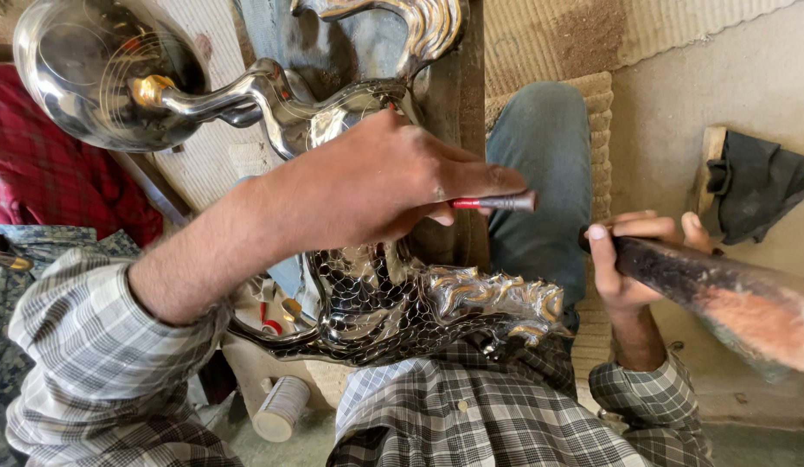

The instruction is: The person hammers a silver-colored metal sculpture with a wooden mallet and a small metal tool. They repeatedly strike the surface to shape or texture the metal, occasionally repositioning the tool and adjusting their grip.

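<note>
In the middle of the frame the left hand (376,186) is reaching across from the lower left, knuckles up, fingers pinching a thin metal punch (497,203) with a red band, its tip pointing right. It is hovering over a shiny metal ornament (393,298) lying across the lap. At the right, the right hand (631,259) is gripping a dark wooden mallet (722,298), fingers wrapped around it.
</note>
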